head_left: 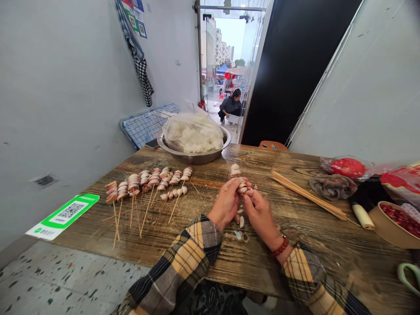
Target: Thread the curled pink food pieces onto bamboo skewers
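Over the middle of the table, my left hand is closed around a skewer of garlic cloves, whose threaded cloves stick up past my fingers. My right hand pinches a garlic clove at the lower part of that skewer; the fingers partly hide the stick. Below both hands lie a few loose garlic cloves and bits of peel. To the left, several finished-looking garlic skewers rest in a row, their bare sticks pointing towards me.
A bundle of bamboo skewers lies right of my hands. Behind stands a metal basin holding a plastic bag. At right are a bowl of red fruit and a green handle. A person crouches by the doorway.
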`<act>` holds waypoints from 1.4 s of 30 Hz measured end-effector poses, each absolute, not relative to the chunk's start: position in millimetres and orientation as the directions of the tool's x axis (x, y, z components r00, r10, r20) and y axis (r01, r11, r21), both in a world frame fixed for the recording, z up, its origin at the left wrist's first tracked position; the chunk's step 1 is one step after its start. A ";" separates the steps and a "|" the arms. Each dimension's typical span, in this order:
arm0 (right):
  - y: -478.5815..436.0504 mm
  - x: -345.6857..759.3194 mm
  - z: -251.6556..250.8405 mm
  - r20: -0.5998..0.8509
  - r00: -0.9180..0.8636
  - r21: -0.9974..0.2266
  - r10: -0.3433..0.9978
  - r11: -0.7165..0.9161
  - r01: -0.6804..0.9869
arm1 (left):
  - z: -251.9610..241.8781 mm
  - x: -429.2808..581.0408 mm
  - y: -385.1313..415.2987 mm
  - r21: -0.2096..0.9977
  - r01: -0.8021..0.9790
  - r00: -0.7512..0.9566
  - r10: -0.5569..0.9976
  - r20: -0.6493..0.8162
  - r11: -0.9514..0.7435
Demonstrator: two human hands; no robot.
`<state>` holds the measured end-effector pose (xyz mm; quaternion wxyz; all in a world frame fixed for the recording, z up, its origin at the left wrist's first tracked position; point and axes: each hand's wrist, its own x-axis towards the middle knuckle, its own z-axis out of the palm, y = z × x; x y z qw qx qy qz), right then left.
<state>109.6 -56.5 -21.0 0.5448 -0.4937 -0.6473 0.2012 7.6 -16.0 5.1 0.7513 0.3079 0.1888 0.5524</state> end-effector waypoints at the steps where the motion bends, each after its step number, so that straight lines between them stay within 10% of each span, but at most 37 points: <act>1: -55.8 109.8 -21.5 0.504 0.079 -0.797 0.860 0.429 0.425 | 4.8 8.4 -16.8 0.675 -0.711 0.317 0.947 0.059 0.196; 42: -55.9 107.2 -27.1 0.413 0.041 -0.858 0.910 0.374 0.351 | 8.3 5.1 -9.6 0.644 -0.751 0.238 0.969 0.061 0.144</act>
